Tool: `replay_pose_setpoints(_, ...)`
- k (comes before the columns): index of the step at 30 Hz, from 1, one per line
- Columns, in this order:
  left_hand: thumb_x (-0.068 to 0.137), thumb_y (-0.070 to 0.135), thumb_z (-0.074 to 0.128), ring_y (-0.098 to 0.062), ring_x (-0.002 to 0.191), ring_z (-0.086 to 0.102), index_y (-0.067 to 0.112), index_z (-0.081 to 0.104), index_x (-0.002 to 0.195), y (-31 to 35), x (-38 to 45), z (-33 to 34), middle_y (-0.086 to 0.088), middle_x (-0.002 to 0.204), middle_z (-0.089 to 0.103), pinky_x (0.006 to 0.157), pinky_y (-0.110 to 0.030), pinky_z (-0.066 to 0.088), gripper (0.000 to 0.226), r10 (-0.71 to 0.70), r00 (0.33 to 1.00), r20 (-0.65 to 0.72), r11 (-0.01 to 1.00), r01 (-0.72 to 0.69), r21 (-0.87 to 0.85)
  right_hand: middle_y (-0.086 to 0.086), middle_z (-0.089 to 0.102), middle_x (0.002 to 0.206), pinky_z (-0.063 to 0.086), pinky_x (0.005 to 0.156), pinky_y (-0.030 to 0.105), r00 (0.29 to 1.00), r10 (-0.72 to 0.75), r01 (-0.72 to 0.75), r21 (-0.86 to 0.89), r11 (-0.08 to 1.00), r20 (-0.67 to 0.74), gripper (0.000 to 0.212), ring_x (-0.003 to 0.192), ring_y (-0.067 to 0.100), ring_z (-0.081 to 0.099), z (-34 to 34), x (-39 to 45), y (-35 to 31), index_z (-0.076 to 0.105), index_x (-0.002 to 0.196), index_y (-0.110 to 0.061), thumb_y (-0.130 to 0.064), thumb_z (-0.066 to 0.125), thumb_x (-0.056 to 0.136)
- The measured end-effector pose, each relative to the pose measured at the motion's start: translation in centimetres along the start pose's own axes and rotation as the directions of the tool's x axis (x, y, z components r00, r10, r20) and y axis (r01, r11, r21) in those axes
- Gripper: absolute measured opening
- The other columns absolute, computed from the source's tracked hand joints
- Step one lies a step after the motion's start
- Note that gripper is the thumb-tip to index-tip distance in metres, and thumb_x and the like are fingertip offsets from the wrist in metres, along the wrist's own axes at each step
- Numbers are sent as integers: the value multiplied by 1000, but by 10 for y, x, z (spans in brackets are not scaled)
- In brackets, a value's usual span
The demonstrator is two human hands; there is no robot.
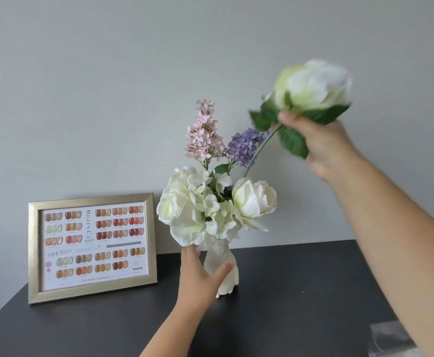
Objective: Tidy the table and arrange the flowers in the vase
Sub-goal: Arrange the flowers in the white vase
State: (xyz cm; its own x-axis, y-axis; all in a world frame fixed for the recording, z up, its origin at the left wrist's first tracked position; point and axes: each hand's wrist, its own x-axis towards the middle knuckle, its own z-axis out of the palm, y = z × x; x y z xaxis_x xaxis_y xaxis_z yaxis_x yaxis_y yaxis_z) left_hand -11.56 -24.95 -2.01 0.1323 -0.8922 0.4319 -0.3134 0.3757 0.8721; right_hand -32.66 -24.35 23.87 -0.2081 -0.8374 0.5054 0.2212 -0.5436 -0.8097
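A white textured vase stands on the dark table, filled with white roses, a pink lilac sprig and a purple sprig. My left hand wraps around the vase's lower body, thumb on its right side. My right hand is raised to the upper right, gripping the green stem of a large white rose just under its leaves. The stem's lower end slants down into the bouquet. The rose head is blurred.
A gold picture frame with a nail colour chart leans against the grey wall, left of the vase. A clear plastic wrapper lies at the table's lower right. The table's left edge runs diagonally at the lower left.
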Motion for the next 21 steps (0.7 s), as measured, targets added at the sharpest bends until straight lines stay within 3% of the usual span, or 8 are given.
replay_pose_setpoints(3,68,47,85,3,112,48,53,38,112,30,-9,3,25,117,42,85,-19,39,65,-12,976,-217,990,-18,-140,4,71,68,44,44,22,979,-190,190,-8,982,-78,8,48,16,60,-1,-16,-50,66,87,-15,-22,70,83)
replay_pose_setpoints(8,67,41,86,-1,93,50,46,37,98,69,-31,16,21,100,43,77,-11,38,59,-6,920,-391,965,-97,-243,12,70,83,49,50,27,935,-350,348,-42,937,-53,40,51,23,63,-2,-48,-95,56,118,-3,-34,54,93)
replay_pose_setpoints(10,68,38,82,-4,95,47,44,38,94,81,-36,14,26,100,37,83,-9,35,52,268,840,-471,939,-338,-68,17,71,88,51,51,28,944,-327,329,-94,940,33,50,56,25,65,-6,-62,-101,51,127,-3,-43,42,97)
replay_pose_setpoints(11,68,37,79,-10,99,46,40,43,96,86,-35,12,25,104,37,88,-15,34,46,476,751,-457,870,-480,115,18,71,87,51,52,29,949,-310,315,-108,943,54,53,58,27,66,-9,-69,-103,50,128,-4,-46,37,98)
replay_pose_setpoints(13,70,40,75,-21,107,43,32,58,93,98,-24,7,14,113,41,87,-32,30,30,779,574,-252,610,-600,518,17,69,83,52,53,29,956,-288,293,-98,951,62,56,59,29,66,-12,-83,-102,51,127,-4,-48,35,97)
replay_pose_setpoints(14,69,40,76,-26,113,40,33,64,91,105,-15,4,9,119,44,87,-38,28,26,829,548,-111,474,-584,658,17,69,81,52,53,29,958,-279,283,-75,956,64,55,59,29,66,-14,-90,-101,52,125,-3,-48,36,97)
replay_pose_setpoints(17,61,36,84,-38,133,30,39,70,100,118,5,-10,0,142,50,99,-53,24,41,733,642,225,221,-538,814,14,69,76,51,52,27,972,-220,218,42,975,76,44,57,25,65,-17,-106,-92,56,112,-5,-44,42,95)
replay_pose_setpoints(21,72,40,77,-40,143,29,52,55,130,134,32,-35,-2,156,36,105,-67,21,63,507,778,371,205,-527,825,15,69,69,51,50,26,991,-113,100,154,983,76,27,52,25,63,-23,-121,-61,55,94,-3,-28,45,96)
